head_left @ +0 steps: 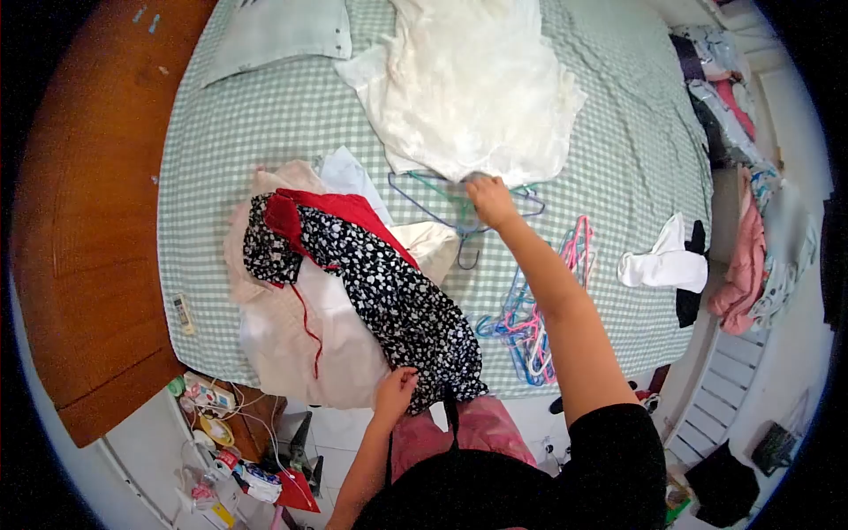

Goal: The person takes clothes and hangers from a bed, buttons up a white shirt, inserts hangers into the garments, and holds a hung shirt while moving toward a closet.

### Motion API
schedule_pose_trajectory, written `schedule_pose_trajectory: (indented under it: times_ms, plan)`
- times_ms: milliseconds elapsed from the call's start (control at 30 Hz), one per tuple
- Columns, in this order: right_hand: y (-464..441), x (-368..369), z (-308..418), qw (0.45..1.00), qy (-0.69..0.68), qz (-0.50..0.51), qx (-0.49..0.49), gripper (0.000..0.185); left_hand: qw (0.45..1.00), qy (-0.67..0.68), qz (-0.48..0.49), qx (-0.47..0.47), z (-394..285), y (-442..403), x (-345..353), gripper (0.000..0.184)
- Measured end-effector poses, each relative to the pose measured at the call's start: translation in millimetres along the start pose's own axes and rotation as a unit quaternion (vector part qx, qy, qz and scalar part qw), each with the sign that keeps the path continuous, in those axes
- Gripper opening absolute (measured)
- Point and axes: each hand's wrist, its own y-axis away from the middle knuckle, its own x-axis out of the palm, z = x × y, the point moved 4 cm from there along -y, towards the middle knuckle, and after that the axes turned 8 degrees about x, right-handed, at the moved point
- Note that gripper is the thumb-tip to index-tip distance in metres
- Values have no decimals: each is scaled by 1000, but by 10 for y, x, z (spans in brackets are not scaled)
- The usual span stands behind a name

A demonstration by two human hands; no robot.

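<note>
A white short-sleeved top (473, 88) lies spread on the bed, its near edge over a purple-blue hanger (424, 208) and a green hanger (430, 184). My right hand (488, 199) is closed at that near edge, above the hangers; the fingertips are partly hidden. Closer to me, a black-and-white floral garment (380, 265) with red lining and a red cord (306, 322) drapes across a heap of pale clothes (291, 336). The fingers of my left hand (396, 393) are curled against the floral garment's lower edge.
Blue, pink and white hangers (526, 331) lie tangled right of centre. Beyond them are a white cloth (667, 265) and a black one (693, 305). A pillow (283, 40) rests at the far left, a remote (183, 314) near the bed's left edge. Clothes (746, 256) hang at right.
</note>
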Motion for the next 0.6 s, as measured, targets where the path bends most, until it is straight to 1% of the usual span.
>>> schedule_pose_trajectory:
  times_ms: [67,133,167,233,267,333,367,433,467,500,533,567,600]
  plan:
    - [136,266,50,999,-18,31,-4,25,1000,23,11,-8,77,-13,33,26]
    - [200,359,14,998,7,-34,49,20,1000,19,13,-17,221,0,76,27]
    - [178,398,-13,998,8,-31,48,20,1000,14,12,-21,281,0,99,27]
    - [114,479,-89,996,-45,44,55,19,1000,8,16,-23,353,-14,136,26]
    - [93,372,-95,996,-44,45,56,19,1000,-2,17,-21,368,-19,138,25]
    - [12,215,-107,984,-105,135,41,23,999,14,13,-26,374,-23,170,24]
    - [18,192,-110,985,-103,131,40,23,999,28,7,-33,375,-22,192,24]
    - [173,115,-38,983,-139,122,0,26,998,48,3,-29,329,-28,234,21]
    - [269,209,5,983,-108,148,19,27,998,53,9,-28,272,-18,250,21]
    - [368,354,57,979,-88,186,13,28,998,57,14,-25,229,-12,262,20]
    - [494,505,90,978,-81,193,18,28,997,78,18,-20,328,-12,346,21]
    - [569,557,158,977,-53,200,44,30,997,76,14,-13,319,9,366,21]
    - [616,526,206,987,-60,140,45,28,998,60,10,-4,289,19,390,21]
